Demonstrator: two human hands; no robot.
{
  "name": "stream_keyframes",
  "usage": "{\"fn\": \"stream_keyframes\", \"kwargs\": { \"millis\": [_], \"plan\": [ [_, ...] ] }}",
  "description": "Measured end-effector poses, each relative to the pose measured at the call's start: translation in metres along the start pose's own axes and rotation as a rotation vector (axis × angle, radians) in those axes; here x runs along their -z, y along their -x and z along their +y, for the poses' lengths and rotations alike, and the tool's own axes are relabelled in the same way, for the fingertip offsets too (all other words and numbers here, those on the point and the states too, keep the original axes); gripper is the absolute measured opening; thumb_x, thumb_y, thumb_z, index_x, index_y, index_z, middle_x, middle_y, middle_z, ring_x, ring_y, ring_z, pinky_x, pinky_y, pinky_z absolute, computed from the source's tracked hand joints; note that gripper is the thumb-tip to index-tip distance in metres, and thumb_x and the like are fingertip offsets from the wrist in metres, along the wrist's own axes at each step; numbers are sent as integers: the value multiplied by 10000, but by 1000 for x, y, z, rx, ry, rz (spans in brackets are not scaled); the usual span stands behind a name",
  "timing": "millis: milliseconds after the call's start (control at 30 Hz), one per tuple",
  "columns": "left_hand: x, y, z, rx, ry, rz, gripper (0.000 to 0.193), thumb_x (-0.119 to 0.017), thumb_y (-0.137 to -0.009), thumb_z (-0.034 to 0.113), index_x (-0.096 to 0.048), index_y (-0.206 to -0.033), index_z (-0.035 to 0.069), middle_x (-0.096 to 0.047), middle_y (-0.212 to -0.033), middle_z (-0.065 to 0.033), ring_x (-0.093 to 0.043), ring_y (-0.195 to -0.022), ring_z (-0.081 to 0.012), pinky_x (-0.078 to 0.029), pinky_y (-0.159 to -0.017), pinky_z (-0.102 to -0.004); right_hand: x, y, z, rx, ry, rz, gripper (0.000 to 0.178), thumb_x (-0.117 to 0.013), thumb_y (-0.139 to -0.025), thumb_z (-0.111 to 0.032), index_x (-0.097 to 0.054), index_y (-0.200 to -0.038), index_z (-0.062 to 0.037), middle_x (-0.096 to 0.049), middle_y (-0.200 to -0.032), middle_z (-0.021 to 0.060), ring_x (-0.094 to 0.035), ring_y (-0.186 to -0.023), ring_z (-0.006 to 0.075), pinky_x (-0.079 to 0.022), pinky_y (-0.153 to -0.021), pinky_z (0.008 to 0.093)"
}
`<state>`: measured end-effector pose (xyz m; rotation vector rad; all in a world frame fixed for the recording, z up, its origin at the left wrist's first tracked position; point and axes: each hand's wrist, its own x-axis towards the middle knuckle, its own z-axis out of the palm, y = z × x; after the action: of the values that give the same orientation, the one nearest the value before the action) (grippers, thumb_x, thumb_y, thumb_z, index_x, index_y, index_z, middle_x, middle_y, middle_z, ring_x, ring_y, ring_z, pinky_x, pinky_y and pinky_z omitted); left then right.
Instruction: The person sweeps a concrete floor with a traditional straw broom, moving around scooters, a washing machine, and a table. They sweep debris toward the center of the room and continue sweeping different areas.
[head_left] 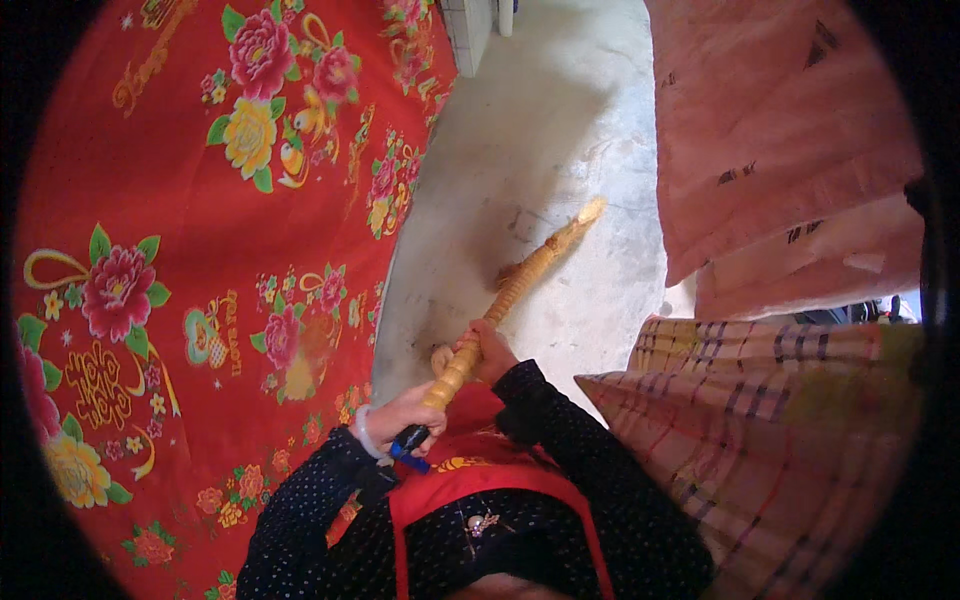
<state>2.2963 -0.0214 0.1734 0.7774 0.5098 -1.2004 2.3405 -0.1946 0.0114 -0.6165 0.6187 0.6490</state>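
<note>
Both of my hands grip a long yellow ridged stick [520, 285] that looks like a broom, bound along its length. Its pale, frayed-looking far end points away to the right over the grey floor [520, 120]; whether it touches the floor I cannot tell. My left hand [405, 412], a white bangle on its wrist, is closed around the near end, by a black tip and a bit of blue. Farther along the shaft, my right hand [486, 350] is wrapped around it. A red apron [490, 482] lies over my dark dotted top.
A red cloth [200, 310] printed with flowers and birds spreads along the left. On the right hang pink cloths [780, 130], with a plaid cloth [760, 410] nearer me. The floor runs between them as a narrow strip, past a pale block-like edge [468, 35] at the back.
</note>
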Motion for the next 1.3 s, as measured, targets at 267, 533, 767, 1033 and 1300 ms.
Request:
{"fn": "stream_keyframes", "kwargs": {
  "millis": [267, 533, 767, 1033, 1300],
  "plan": [
    [-24, -9, 77, -204, -65, 214, 517, -587, -813, 109, -293, -1236, 71, -527, -709, -71, -556, -496, -164, -473, -445, -280, -78, -94, -69, -297, -252, -299, 160, -511, -890, -174, -426, -817, -59, -488, -658, 51, -520, -572, 202, -498, -558, 328],
    [21, -150, 239, -96, 91, 231, 333, -603, -829, 122, -353, -1048, 98, -531, -756, -66, -593, -576, -190, -515, -483, -322, -81, -289, -162, -467, -286, -195, 173, -544, -877, -173, -440, -790, -65, -476, -621, 40, -492, -527, 179, -475, -518, 313],
    [7, -173, 349, 135, -113, -12, 368, -597, -834, 126, -355, -1111, 117, -520, -722, -48, -554, -511, -149, -488, -454, -281, -53, -271, -261, -284, -511, -92, 116, -511, -866, -140, -428, -871, -60, -461, -748, 57, -508, -670, 191, -501, -650, 332],
    [-33, -171, 422, -97, -145, 74, 487, -601, -806, 98, -333, -1212, 78, -517, -721, -61, -544, -527, -147, -457, -461, -268, -115, -291, -353, -256, -374, -18, 104, -501, -867, -129, -424, -840, -65, -468, -663, 56, -511, -577, 192, -510, -563, 362],
    [-73, -326, 515, -124, 18, 336, 427, -560, -815, 49, -341, -1174, 125, -538, -725, -76, -559, -534, -178, -491, -452, -312, -102, -429, -468, -456, -263, -104, 196, -524, -882, -150, -438, -730, -62, -451, -599, 45, -475, -513, 174, -455, -492, 286]
  ]
}}
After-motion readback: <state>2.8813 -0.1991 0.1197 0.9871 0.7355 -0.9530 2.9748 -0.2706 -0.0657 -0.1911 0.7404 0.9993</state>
